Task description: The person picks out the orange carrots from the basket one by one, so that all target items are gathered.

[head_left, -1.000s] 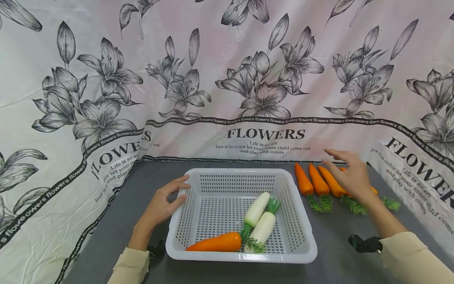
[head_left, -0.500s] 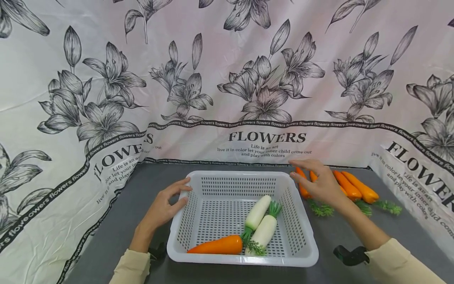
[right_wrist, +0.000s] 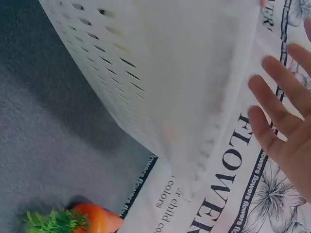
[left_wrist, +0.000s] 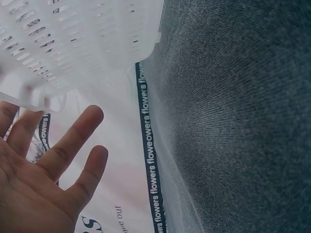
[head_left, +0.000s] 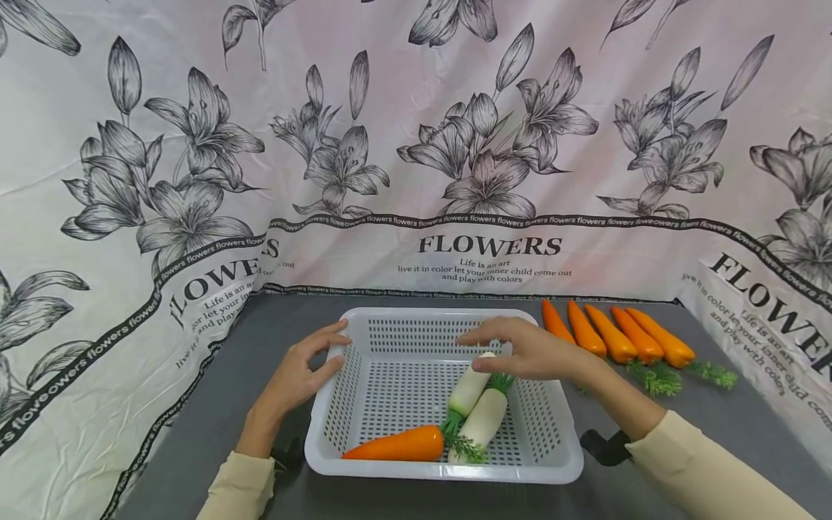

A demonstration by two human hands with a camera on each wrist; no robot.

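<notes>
A white perforated plastic basket [head_left: 442, 471] sits on the dark grey table. Inside it lie two white radishes, one radish [head_left: 463, 393] farther back and another radish [head_left: 487, 419] nearer, along with an orange carrot [head_left: 396, 444] near the front wall. My left hand [head_left: 299, 375] rests its thumb and fingertips on the basket's left rim; the left wrist view shows the left hand's [left_wrist: 41, 182] outer fingers spread beside the wall. Over the back right part of the basket hovers my right hand [head_left: 533, 350], fingers extended and holding nothing, partly covering the radishes in the head view.
Several orange carrots with green tops lie in a row right of the basket, among them a carrot [head_left: 588, 331] and, at the far end, another carrot [head_left: 659, 338]. A flower-printed curtain [head_left: 351, 263] closes off the back and both sides of the table [head_left: 253, 339].
My right hand has swept left from above the carrots to over the basket, uncovering the carrot row. The left hand stays at the rim, and the basket's contents look unchanged.
</notes>
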